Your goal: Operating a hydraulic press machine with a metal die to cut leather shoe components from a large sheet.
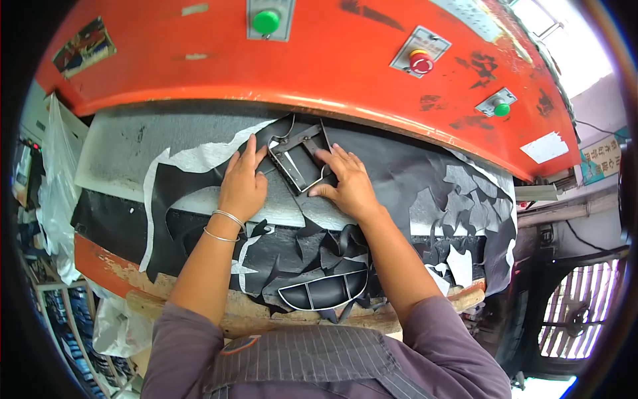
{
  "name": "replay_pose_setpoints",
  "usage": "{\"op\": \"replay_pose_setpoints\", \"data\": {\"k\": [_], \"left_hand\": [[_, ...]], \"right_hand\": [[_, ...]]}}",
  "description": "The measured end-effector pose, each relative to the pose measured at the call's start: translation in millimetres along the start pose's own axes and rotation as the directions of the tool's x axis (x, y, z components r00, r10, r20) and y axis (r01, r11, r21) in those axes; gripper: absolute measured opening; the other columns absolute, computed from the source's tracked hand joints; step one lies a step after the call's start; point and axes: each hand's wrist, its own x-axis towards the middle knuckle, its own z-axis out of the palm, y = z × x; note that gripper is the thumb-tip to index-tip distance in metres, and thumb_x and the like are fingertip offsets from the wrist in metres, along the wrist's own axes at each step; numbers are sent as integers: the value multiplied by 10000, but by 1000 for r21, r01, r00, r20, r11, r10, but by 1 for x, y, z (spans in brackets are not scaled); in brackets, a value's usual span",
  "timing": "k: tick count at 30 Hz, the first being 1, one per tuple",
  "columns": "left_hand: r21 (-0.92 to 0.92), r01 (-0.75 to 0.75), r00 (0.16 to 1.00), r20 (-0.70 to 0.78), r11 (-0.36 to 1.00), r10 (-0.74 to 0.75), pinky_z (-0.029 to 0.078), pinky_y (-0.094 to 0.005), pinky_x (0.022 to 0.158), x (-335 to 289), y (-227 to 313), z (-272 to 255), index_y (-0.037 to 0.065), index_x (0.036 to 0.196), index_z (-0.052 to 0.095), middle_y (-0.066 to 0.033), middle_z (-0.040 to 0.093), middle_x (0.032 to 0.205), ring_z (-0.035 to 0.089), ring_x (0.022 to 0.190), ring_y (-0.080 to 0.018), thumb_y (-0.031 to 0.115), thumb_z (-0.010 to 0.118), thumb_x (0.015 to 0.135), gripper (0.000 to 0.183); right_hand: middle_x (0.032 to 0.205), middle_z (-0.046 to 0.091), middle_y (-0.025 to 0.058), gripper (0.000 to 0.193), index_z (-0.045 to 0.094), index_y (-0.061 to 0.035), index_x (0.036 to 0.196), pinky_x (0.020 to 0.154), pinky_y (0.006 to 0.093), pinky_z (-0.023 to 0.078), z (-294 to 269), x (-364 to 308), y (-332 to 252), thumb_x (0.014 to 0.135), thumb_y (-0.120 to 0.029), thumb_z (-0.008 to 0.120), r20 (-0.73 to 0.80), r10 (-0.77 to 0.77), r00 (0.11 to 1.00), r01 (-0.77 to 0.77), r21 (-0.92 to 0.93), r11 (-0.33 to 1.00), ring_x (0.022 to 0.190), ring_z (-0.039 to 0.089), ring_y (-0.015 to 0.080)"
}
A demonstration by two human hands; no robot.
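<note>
A steel-rule cutting die, a dark metal frame with bright edges and cross bars, lies on a sheet of black leather under the press. My right hand holds its right side, with thumb and fingertips on the rim. On the other side my left hand rests on the leather, fingers stretched out and apart, the fingertips close to the die's left edge. Nearer to me, among black offcuts, sits a second, half-moon die with two dividers.
An orange press spans the far side, with green buttons and a red stop button. Cut leather scraps lie to the right. Clear plastic hangs at left, above a rack. A worn wooden edge runs in front of me.
</note>
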Motion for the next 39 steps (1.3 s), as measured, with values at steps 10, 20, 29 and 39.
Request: {"op": "replay_pose_setpoints", "data": {"k": [10, 20, 29, 39], "left_hand": [[-400, -73, 922, -377, 914, -91, 493, -268, 726, -18, 85, -72, -7, 1021, 650, -90, 661, 909, 627, 782, -135, 104, 581, 894, 182], [8, 4, 965, 261, 1000, -6, 504, -390, 662, -240, 144, -83, 107, 822, 698, -102, 624, 743, 613, 707, -297, 295, 605, 863, 213], [148, 10, 994, -112, 989, 7, 442, -359, 744, -307, 150, -47, 109, 705, 643, -43, 593, 773, 573, 788, -231, 218, 643, 732, 112], [16, 39, 876, 480, 999, -42, 490, -385, 738, -250, 123, -84, 94, 775, 714, -78, 664, 837, 622, 789, -275, 296, 616, 812, 227]], "right_hand": [[1358, 452, 131, 427, 398, -8, 1368, 1027, 333, 363, -177, -72, 18, 983, -169, 488, -895, 283, 345, -10, 298, 954, 1235, 442, 218], [1038, 605, 127, 347, 571, -19, 1139, 902, 362, 434, -107, -152, -74, 818, -114, 663, -548, 20, 836, 172, 297, 939, 1015, 563, 260], [1144, 611, 181, 574, 531, -55, 1253, 911, 414, 440, -9, -142, -127, 785, -313, 741, -153, 101, 983, -44, 338, 940, 1056, 563, 346], [1268, 530, 204, 774, 460, -115, 1350, 1049, 447, 327, -36, -62, -63, 695, -373, 782, -28, 34, 999, -32, 46, 998, 1215, 463, 364]]}}
